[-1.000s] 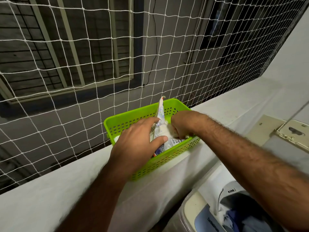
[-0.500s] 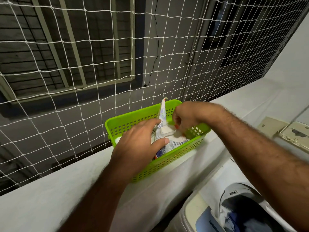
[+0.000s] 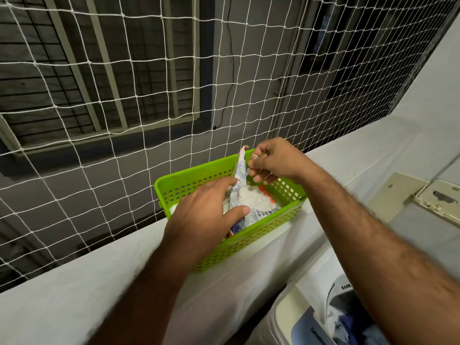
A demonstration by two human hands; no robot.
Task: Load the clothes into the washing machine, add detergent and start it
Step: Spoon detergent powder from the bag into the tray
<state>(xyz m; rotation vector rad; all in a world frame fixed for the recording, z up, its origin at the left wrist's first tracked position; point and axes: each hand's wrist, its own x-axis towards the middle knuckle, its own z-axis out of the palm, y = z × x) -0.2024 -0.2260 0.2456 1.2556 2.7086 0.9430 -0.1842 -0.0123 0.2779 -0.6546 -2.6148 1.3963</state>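
A lime-green perforated basket (image 3: 249, 247) stands on the white ledge. In it is an opened detergent packet (image 3: 240, 168), white with blue print, with white powder (image 3: 254, 197) showing inside. My left hand (image 3: 206, 217) grips the packet's side and holds its mouth apart. Just above the basket's far rim, my right hand (image 3: 276, 160) is pinched on a small shiny object (image 3: 255, 157); I cannot tell what it is. The washing machine (image 3: 311, 327) is at the lower right under my right forearm, its top open with blue clothes (image 3: 348, 324) inside.
The white ledge (image 3: 74, 295) runs from lower left to upper right. A white rope net (image 3: 149, 95) rises directly behind it, with a neighbouring wall and window beyond. A beige wall fitting (image 3: 438, 197) sits at the right edge.
My right hand has come up out of the packet and now sits above the basket's far rim, fingers pinched. My left hand has kept its hold on the packet.
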